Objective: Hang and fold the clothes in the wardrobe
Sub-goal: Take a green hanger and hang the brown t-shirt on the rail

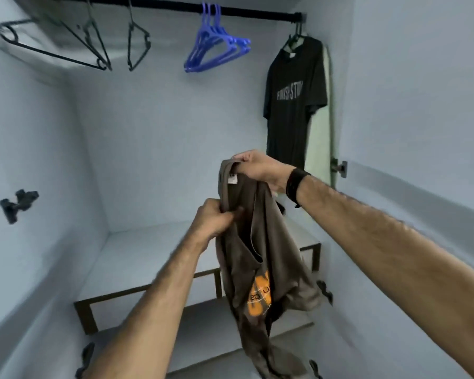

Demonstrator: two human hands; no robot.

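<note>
The brown t-shirt (260, 258) is up in the air, right in front of the open wardrobe, orange print low on the cloth, white label showing inside the collar. The right hand (260, 166) pinches the top of the collar, a black wristband (296, 186) on that wrist. The left hand (216, 218) grips the neckline lower down, fingers curled into the fabric, and the rest of the shirt hangs bunched and loose below both hands. Behind it, the wardrobe shelf (153, 258) runs across. Up top, the black rail (257, 12) carries a cluster of blue hangers (216, 47) in the middle and black hangers (138, 47) to the left. Far right on the rail hangs a black t-shirt (293, 105) with pale lettering, a light green garment (319, 149) just behind it.
</note>
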